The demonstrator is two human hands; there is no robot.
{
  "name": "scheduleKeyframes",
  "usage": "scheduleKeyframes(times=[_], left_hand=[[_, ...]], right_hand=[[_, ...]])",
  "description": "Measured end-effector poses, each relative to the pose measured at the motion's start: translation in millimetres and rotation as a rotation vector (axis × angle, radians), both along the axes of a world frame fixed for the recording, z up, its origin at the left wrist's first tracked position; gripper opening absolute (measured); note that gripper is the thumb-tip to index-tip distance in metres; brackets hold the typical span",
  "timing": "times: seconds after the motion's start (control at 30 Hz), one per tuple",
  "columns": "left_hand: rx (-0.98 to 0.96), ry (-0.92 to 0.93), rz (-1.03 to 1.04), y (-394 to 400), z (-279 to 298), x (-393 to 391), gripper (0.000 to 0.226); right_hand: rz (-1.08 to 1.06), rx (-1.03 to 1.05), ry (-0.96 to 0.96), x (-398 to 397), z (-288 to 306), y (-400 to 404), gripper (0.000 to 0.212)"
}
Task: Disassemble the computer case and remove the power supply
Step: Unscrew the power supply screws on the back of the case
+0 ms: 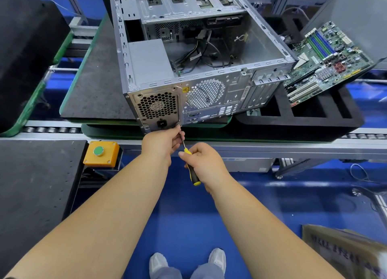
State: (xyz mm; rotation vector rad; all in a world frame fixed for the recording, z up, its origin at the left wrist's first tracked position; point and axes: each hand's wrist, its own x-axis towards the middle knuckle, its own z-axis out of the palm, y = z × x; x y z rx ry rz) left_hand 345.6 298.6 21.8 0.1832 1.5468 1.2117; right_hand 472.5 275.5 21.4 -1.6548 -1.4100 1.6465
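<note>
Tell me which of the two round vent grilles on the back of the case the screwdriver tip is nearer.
The dark grille on the power supply, lower left; the paler, larger fan grille lies farther right.

Bare forearms, grey-blue trousers [184, 273], pale grey shoes [217, 257]

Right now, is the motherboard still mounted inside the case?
No: the motherboard lies tilted outside the case, propped on the black foam tray to its right, and only loose cables remain inside.
</note>
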Motion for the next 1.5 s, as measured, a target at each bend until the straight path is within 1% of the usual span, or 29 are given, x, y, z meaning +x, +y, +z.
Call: scheduleKeyframes(times=[0.13,0.2,0.3,0.4,0.47,0.53,0.6,0.73,0.9,0.97,1.1,1.2,1.3,1.33,1.4,1.43,1.5], left_hand=[[-0.024,-0.002,-0.008,4.8,-0.7,1.7,0.015],[-0.038,0.002,-0.02,7.5,-1.0,2.9,0.019],[-0.035,0.015,-0.006,8.7,-3.0,4.0,0.021],[-0.013,0.013,0.001,8.8,-2.8,4.0,0.02],[0.0,-0.003,0.004,8.6,-2.5,3.8,0.019],[0.012,-0.015,0.022,7.6,-2.0,3.8,0.017],[0.013,-0.019,0.034,7.0,-1.5,4.3,0.015],[-0.007,-0.038,0.044,6.9,0.4,5.4,0.013],[-0.008,-0.031,0.011,6.8,1.5,2.5,0.012],[-0.006,-0.017,0.009,6.3,1.9,1.2,0.011],[-0.006,-0.01,0.008,6.2,1.4,0.6,0.011],[-0.009,-0.012,0.01,6.9,-0.6,0.6,0.012],[-0.025,-0.009,-0.009,9.6,-1.6,-0.1,0.015],[-0.032,-0.008,-0.019,10.1,-1.6,0.0,0.016],[-0.037,0.002,-0.02,10.5,-2.3,-0.1,0.016],[-0.026,0.004,-0.013,9.8,-3.0,-0.1,0.015],[0.006,-0.009,0.006,8.2,-3.1,-0.1,0.013]], right_hand=[[0.069,0.134,-0.159,-0.9,3.1,3.0,0.03],[0.074,0.176,-0.223,-2.6,2.1,5.9,0.032],[0.066,0.134,-0.25,-4.0,2.7,7.4,0.033],[0.065,-0.02,-0.118,-2.9,6.4,7.1,0.03],[0.05,-0.19,0.06,-0.4,7.7,6.2,0.031],[0.026,-0.338,0.225,2.8,7.3,4.9,0.037],[0.003,-0.373,0.287,4.9,5.2,4.7,0.038],[-0.024,-0.314,0.273,4.5,5.7,5.0,0.029],[0.01,-0.14,0.206,1.8,6.0,0.8,0.016],[0.013,-0.068,0.126,-1.0,6.1,0.2,0.015],[0.037,0.083,-0.068,-3.2,3.3,1.2,0.022],[0.096,0.199,-0.202,-3.7,0.7,2.1,0.024],[0.184,0.343,-0.403,-5.2,-0.3,2.5,0.023],[0.205,0.374,-0.444,-5.8,0.1,2.1,0.023],[0.23,0.35,-0.44,-7.1,1.2,1.5,0.023],[0.222,0.294,-0.39,-7.3,2.5,1.8,0.023],[0.162,0.115,-0.227,-6.4,7.7,3.3,0.025]])
